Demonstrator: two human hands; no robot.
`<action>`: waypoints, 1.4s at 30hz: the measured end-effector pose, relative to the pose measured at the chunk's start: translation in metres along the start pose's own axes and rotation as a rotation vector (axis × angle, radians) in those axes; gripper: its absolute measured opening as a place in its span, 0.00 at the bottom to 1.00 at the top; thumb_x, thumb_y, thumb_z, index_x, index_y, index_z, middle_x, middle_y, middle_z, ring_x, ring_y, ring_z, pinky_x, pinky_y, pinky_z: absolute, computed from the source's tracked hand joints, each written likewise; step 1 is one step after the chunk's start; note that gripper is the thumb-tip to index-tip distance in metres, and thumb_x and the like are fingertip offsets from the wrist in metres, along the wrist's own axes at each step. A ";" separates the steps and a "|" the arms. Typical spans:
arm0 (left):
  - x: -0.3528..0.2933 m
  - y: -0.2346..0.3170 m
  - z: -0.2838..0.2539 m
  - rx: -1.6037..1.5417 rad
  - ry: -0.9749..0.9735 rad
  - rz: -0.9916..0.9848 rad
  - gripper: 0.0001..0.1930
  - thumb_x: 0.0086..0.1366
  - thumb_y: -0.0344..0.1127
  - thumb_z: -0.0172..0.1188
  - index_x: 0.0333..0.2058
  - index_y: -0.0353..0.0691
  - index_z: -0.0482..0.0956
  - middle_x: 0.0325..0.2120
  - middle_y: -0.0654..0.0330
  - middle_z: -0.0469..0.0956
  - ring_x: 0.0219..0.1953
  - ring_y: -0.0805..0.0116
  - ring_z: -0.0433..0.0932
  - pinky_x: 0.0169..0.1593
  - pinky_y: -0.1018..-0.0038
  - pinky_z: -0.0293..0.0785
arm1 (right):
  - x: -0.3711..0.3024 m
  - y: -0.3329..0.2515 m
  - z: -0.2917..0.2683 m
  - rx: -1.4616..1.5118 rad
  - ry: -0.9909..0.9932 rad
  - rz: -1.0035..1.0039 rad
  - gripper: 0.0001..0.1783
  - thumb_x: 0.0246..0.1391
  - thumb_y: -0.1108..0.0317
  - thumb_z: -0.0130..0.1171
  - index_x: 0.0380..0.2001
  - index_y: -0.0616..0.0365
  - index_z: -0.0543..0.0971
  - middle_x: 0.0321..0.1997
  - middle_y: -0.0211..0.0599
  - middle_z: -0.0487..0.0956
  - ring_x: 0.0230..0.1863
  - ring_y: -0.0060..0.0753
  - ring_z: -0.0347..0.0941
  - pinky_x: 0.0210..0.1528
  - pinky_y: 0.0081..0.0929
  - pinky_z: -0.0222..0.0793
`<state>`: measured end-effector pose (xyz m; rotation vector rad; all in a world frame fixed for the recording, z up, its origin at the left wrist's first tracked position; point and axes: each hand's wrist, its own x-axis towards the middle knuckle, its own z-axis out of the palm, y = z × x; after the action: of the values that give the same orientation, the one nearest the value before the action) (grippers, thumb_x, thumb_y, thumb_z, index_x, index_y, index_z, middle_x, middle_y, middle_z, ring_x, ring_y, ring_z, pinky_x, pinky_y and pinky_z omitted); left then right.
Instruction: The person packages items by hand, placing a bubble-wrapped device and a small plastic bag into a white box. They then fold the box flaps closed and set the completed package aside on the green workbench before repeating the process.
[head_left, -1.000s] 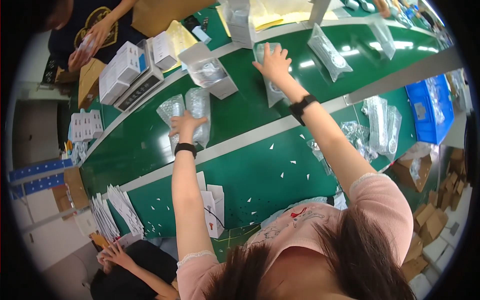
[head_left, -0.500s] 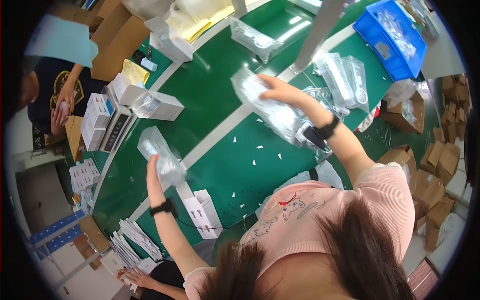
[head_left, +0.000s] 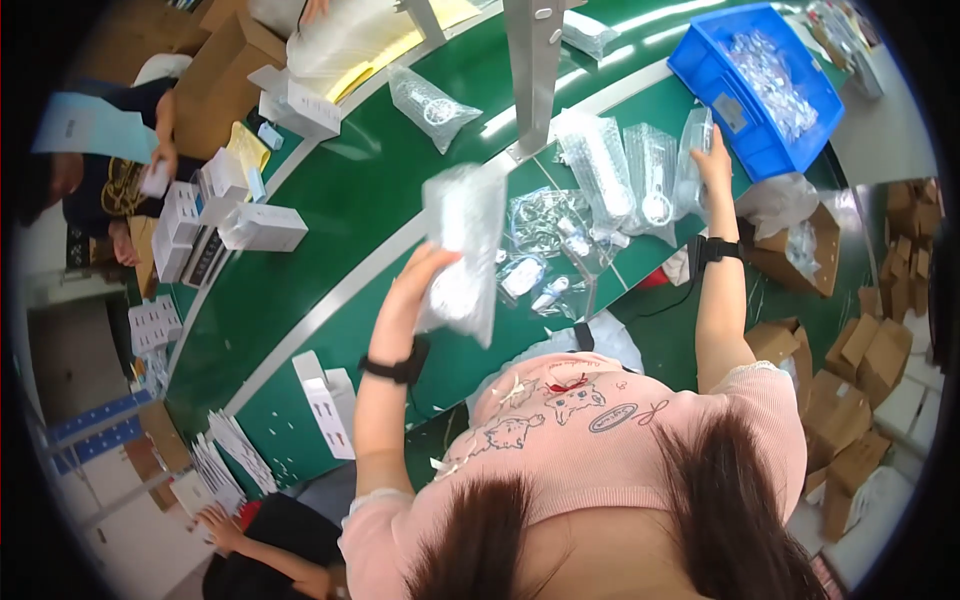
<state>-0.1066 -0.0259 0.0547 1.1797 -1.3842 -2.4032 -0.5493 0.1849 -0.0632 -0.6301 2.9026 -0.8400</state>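
Observation:
My left hand (head_left: 412, 285) is closed around a clear bubble-wrap pouch (head_left: 468, 245), held raised over the green table; what is inside is blurred. At the far right, my right hand (head_left: 714, 168) grips the edge of another bubble-wrap pouch (head_left: 691, 165), which lies on the table beside the blue bin. Directly left of it are two more filled pouches (head_left: 597, 165) in a row, the nearer one (head_left: 652, 185) showing a round white part. Between my hands lie small clear bags (head_left: 550, 225) of cables and white pieces.
A blue bin (head_left: 738, 112) of small clear packets stands at the far right. A metal post (head_left: 532, 75) rises from the table. Another pouch (head_left: 435, 105) lies beyond it. An open white box (head_left: 325, 405) sits near my left forearm. Co-workers' hands (head_left: 215, 525) are at the left.
My right hand has moved right and set its pouch beside the two others. My left hand has brought its pouch up and to the right. The view has shifted rightward.

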 end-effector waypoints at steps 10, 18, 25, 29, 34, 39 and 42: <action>0.204 -0.074 0.073 0.827 0.197 0.135 0.30 0.45 0.55 0.61 0.39 0.34 0.75 0.34 0.53 0.77 0.38 0.62 0.75 0.45 0.72 0.69 | 0.027 0.030 0.056 -0.328 0.002 -0.122 0.45 0.39 0.53 0.60 0.61 0.40 0.51 0.55 0.52 0.62 0.56 0.56 0.56 0.55 0.47 0.54; 0.104 -0.084 0.055 0.753 0.480 0.591 0.30 0.44 0.48 0.65 0.45 0.39 0.69 0.51 0.35 0.58 0.57 0.41 0.54 0.57 0.57 0.54 | -0.075 -0.067 0.033 0.029 0.349 -0.588 0.25 0.41 0.68 0.57 0.47 0.53 0.70 0.53 0.44 0.66 0.54 0.50 0.58 0.53 0.42 0.56; -0.072 -0.107 -0.125 1.236 1.061 0.513 0.30 0.42 0.40 0.68 0.47 0.45 0.68 0.50 0.43 0.61 0.56 0.43 0.55 0.57 0.55 0.52 | -0.189 -0.135 0.041 0.426 0.108 -0.669 0.19 0.42 0.83 0.48 0.41 0.61 0.74 0.45 0.42 0.72 0.46 0.42 0.68 0.43 0.26 0.66; -0.150 -0.142 -0.201 1.310 1.258 -0.286 0.46 0.35 0.43 0.73 0.55 0.57 0.59 0.57 0.40 0.47 0.57 0.39 0.51 0.52 0.42 0.51 | -0.230 -0.167 0.077 0.417 -0.223 -0.763 0.21 0.41 0.81 0.50 0.42 0.58 0.73 0.46 0.42 0.72 0.47 0.41 0.67 0.44 0.30 0.67; -0.177 -0.170 -0.243 1.134 1.112 -0.427 0.48 0.33 0.37 0.73 0.54 0.63 0.56 0.53 0.46 0.54 0.54 0.40 0.56 0.48 0.38 0.55 | -0.252 -0.201 0.136 0.048 -0.275 -1.073 0.25 0.39 0.78 0.53 0.46 0.56 0.70 0.46 0.41 0.71 0.50 0.45 0.63 0.49 0.37 0.62; -0.160 -0.141 -0.205 1.174 1.073 0.030 0.47 0.29 0.28 0.71 0.53 0.52 0.57 0.47 0.50 0.59 0.51 0.47 0.61 0.52 0.54 0.61 | -0.250 -0.215 0.153 -0.303 -0.553 -1.077 0.25 0.39 0.76 0.55 0.47 0.54 0.69 0.44 0.40 0.71 0.45 0.46 0.66 0.47 0.37 0.63; -0.141 -0.104 -0.159 1.028 0.876 0.531 0.42 0.31 0.29 0.70 0.50 0.45 0.60 0.45 0.52 0.60 0.49 0.52 0.62 0.51 0.65 0.64 | -0.246 -0.222 0.144 0.410 -0.683 -0.861 0.25 0.40 0.74 0.55 0.47 0.50 0.69 0.40 0.38 0.72 0.39 0.46 0.69 0.43 0.38 0.66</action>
<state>0.1249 -0.0099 0.0093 1.4492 -2.1512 -0.5688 -0.2188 0.0398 -0.0842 -1.7228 1.7334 -0.9611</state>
